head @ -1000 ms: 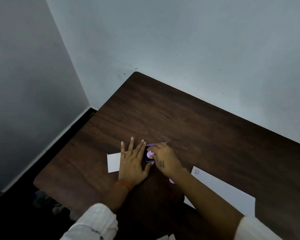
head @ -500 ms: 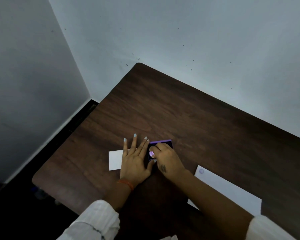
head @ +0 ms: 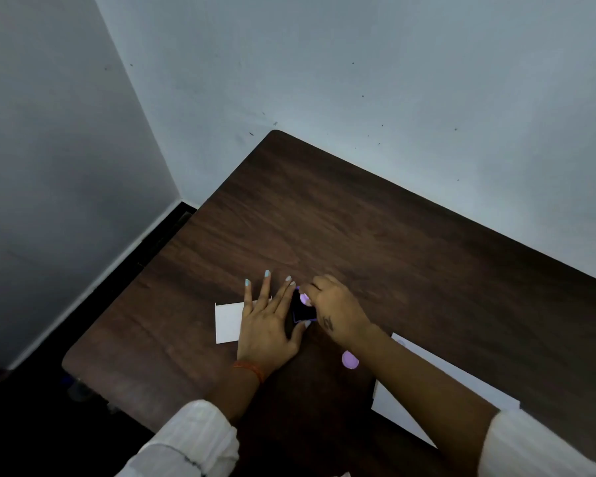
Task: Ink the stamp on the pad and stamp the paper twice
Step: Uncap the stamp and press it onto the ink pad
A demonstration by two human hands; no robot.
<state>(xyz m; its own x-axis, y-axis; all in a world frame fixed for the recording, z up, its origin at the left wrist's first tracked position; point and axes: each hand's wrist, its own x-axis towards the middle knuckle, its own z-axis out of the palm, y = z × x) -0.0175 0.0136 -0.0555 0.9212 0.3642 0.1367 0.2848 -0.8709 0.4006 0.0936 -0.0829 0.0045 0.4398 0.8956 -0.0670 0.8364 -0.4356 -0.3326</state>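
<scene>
Since half a second ago, our right hand (head: pixel 334 309) has shifted on the ink pad (head: pixel 303 313): its fingers then lay across the pad's near left corner with a purple-edged lid showing beyond them, and now they curl over the pad's far right side, with more of the dark pad face exposed between our two hands. A lilac disc (head: pixel 350 359) has also come into sight on the worktop (head: pixel 324 218), just under our right wrist; it was hidden in the frame before. We judge it may be a cap or a second stamp, but we cannot tell which.

We take this to mean the inking step is under way. A small lilac round stamp (head: pixel 304 299) sits against the pad at our right fingertips, and no stamping of the paper has started from this position.

Our right hand is closed in a loose pinch around the stamp, knuckles up, wrist bent in from the right. How firmly it grips is hidden by the fingers.

Our left hand (head: pixel 267 325) lies flat and open, palm down, fingers spread and pointing away from us, the thumb touching the pad's near edge to steady it. It holds nothing.

A small white paper (head: pixel 227 321) lies partly beneath the left palm, sticking out to that hand's left. A larger white sheet (head: pixel 413 407) lies under and to the right of our right forearm, with a faint round mark near its far corner.
</scene>
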